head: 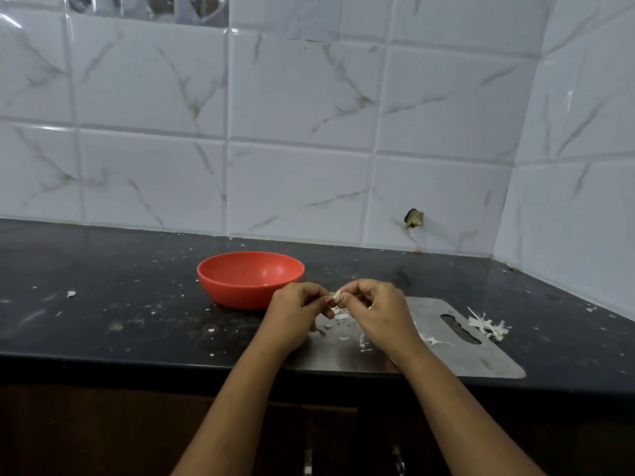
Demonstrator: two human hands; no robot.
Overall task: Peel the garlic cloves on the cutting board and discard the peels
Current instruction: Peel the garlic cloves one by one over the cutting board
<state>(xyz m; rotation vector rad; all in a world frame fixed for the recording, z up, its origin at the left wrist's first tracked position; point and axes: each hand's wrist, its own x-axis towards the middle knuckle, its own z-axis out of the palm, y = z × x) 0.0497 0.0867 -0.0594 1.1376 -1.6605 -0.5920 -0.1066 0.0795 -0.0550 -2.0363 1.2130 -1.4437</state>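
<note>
The left hand (295,309) and right hand (374,309) pinch one clove (338,297) above the board's (481,362) far left corner, fingers (357,286) curled on it. How much skin remains is unclear. Peels (489,326) litter the board's right edge, undiscarded. The bowl's (251,280) contents are hard to make out.

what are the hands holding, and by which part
One garlic clove, held above the cutting board: the left hand pinches its left side, the right hand its right side.
</note>
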